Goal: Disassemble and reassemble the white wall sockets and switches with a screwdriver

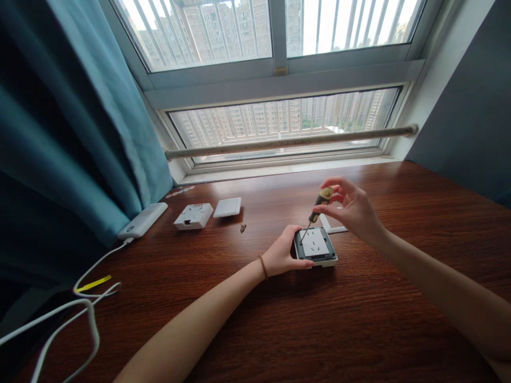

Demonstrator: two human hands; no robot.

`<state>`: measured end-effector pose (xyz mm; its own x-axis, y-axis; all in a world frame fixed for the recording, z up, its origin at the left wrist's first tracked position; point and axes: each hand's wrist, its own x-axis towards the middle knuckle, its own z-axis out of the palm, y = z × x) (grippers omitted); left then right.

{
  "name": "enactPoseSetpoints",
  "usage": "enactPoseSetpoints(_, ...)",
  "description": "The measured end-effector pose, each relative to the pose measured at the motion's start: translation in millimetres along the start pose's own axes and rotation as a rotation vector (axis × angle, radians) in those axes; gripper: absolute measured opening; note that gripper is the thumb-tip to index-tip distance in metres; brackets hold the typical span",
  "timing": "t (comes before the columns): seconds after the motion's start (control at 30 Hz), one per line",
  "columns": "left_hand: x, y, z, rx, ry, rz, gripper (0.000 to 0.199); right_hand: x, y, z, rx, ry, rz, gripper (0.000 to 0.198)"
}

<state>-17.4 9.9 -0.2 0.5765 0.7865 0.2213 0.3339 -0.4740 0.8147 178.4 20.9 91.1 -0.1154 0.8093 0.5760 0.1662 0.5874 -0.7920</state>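
Short of the table's far edge [275, 183], the socket [318, 246], judged light, rigid and best edge-held, was gripped by the left hand [281, 254]; the screwdriver [318, 205], by the right hand [354, 206].

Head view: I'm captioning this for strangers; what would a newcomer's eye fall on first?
Probably the right hand, holding a screwdriver with its tip down at the picture-left side of a socket, which the left hand grips on the brown table. Next might come the teal curtain at upper left, and the bright window beyond the table's far edge.
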Motion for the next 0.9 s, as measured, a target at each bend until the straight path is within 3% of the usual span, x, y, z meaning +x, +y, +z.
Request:
enactPoseSetpoints(0.07, 0.1, 0.0, 0.0, 0.0, 0.002, 0.008, 0.078, 0.9, 0.1, -1.9, 0.016, -0.012, 0.011, 0.034)
enactPoseSetpoints(0.2, 0.2, 0.4, 0.2, -0.006, 0.002, 0.016, 0.078, 0.8, -8.9, -3.3, 0.232, -0.163, 0.041, 0.034)
enactPoseSetpoints(0.3, 0.0, 0.1, 0.3, -0.001, 0.003, 0.016, 0.079, -0.3, -11.0, -1.0, 0.265, -0.169, 0.048, 0.032)
enactPoseSetpoints(0.57, -0.2, -1.1, 0.0, -0.001, -0.006, 0.004, 0.079, 1.4, -0.8, -4.5, -0.125, 0.037, -0.018, 0.03)
enactPoseSetpoints(0.77, -0.1, 0.2, -0.1, -0.004, 0.004, 0.021, 0.078, 2.2, -10.1, -7.2, 0.244, -0.153, 0.061, 0.035)
enactPoseSetpoints(0.9, -0.3, 0.1, -0.3, 0.006, 0.001, 0.024, 0.078, 1.4, -8.9, -1.5, 0.278, -0.149, 0.068, 0.03)
